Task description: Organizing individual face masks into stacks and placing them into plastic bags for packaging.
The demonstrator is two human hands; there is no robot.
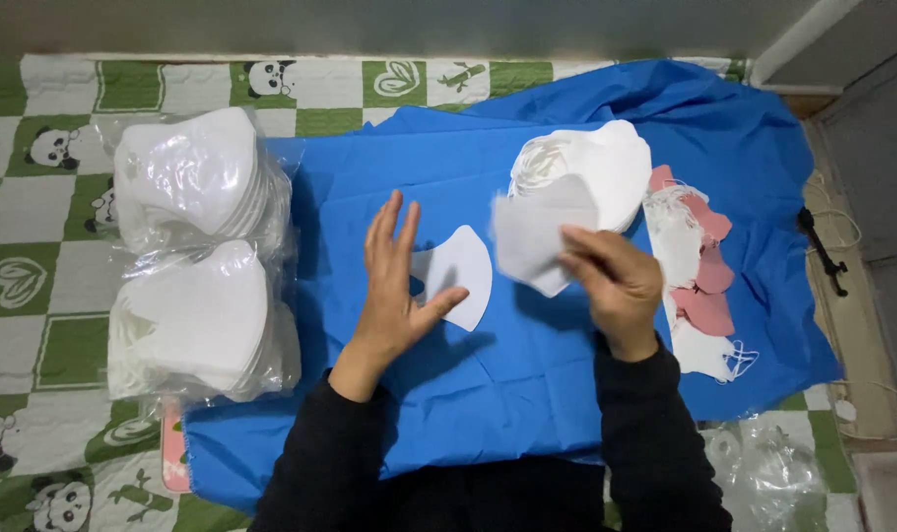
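Observation:
My left hand (pixel 393 281) lies flat with fingers spread, its thumb on a folded white face mask (pixel 461 271) that rests on the blue cloth (pixel 488 394). Just to the right, my right hand (pixel 614 279) is raised a little and pinches another white mask (pixel 533 239), blurred by motion. Behind that mask sits a stack of white masks (pixel 606 163) with ear loops showing.
Two clear plastic bags packed with white masks (pixel 197 182) (pixel 202 325) lie at the left on a green and white panda-print mat (pixel 34 296). Pink and white masks (pixel 699 276) are heaped at the right. Empty clear bags (pixel 773 468) lie at the lower right; a dark floor (pixel 882 148) borders the right.

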